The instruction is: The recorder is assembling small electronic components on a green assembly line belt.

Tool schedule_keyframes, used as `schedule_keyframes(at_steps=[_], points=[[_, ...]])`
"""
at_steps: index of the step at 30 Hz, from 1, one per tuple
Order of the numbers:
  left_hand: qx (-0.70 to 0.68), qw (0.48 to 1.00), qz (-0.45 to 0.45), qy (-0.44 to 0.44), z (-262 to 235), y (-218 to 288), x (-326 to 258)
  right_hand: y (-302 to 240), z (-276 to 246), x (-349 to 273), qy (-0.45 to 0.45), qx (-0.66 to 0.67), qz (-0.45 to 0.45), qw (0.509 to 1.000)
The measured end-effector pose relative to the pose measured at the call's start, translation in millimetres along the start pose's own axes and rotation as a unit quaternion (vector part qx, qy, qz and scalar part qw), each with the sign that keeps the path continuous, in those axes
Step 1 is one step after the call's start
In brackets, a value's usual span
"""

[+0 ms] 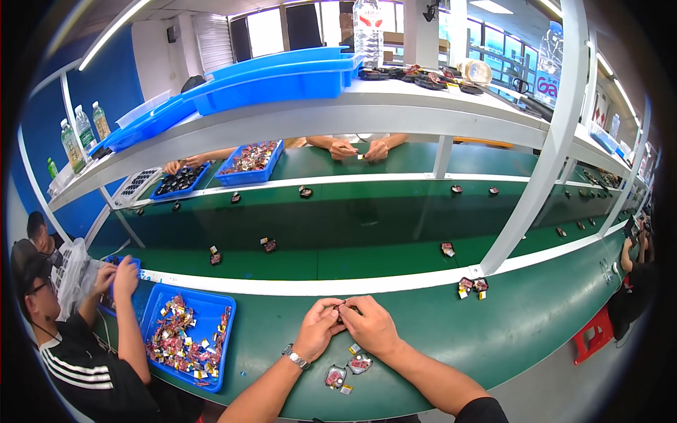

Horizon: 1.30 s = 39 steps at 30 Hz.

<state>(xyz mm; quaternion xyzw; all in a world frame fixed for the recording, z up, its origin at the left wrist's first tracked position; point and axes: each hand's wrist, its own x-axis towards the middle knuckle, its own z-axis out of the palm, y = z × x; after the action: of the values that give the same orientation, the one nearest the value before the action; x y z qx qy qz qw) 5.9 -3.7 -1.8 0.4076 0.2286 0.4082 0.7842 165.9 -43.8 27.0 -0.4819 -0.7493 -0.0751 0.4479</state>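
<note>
**A:** What is sitting nearest the camera on the green workbench (536,324)?

**B:** Two small dark parts with red wiring (347,371) are lying at the bench's near edge, just below the person's hands. The left hand (319,328), with a wristwatch (297,359) on its wrist, and the right hand (369,326) are meeting fingertip to fingertip above the bench.

**A:** Are the hands gripping anything?

**B:** Both are curling closed, pinching one tiny dark part (343,311) between thumbs and fingers; the part is mostly hiding between them, just above the bench surface.

**A:** And to the left along the bench?

**B:** A blue tray (216,304) heaped with red and silver pieces is resting on the bench's near-left stretch. A co-worker in a black shirt (84,366) is sitting beside it, raising both hands over another tray.

**A:** Farther back?

**B:** A white rail (317,285) is running along the bench's far edge, with two more small parts (472,286) lying beside it to the right. Beyond it, scattered parts are riding a green conveyor belt (338,233). Across the belt, another person's hands (360,149) are working together on a small piece, near a blue bin (252,159) of parts. Overhead, a white shelf (395,113) is carrying blue trays (282,77) and a water bottle (368,32).
</note>
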Motion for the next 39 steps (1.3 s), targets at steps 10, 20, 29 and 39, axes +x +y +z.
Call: schedule_keyframes(at_steps=[10, 20, 29, 39], points=[[0.115, 0.99, 0.031, 0.078, 1, -9, 3, 6, 1, -3, -0.003, 0.211, 0.167, 0.963], [0.1, 0.989, 0.079, 0.075, 14, -4, 2, 13, 8, 5, -0.004, 0.288, 0.252, 0.924], [0.24, 0.929, 0.212, 0.187, -17, 2, 13, 126, 43, 55, 0.049, 0.029, 0.358, 0.932], [0.324, 0.849, 0.307, 0.281, -28, 11, 20, 39, 167, 120, -0.084, -0.027, 0.233, 0.968]])
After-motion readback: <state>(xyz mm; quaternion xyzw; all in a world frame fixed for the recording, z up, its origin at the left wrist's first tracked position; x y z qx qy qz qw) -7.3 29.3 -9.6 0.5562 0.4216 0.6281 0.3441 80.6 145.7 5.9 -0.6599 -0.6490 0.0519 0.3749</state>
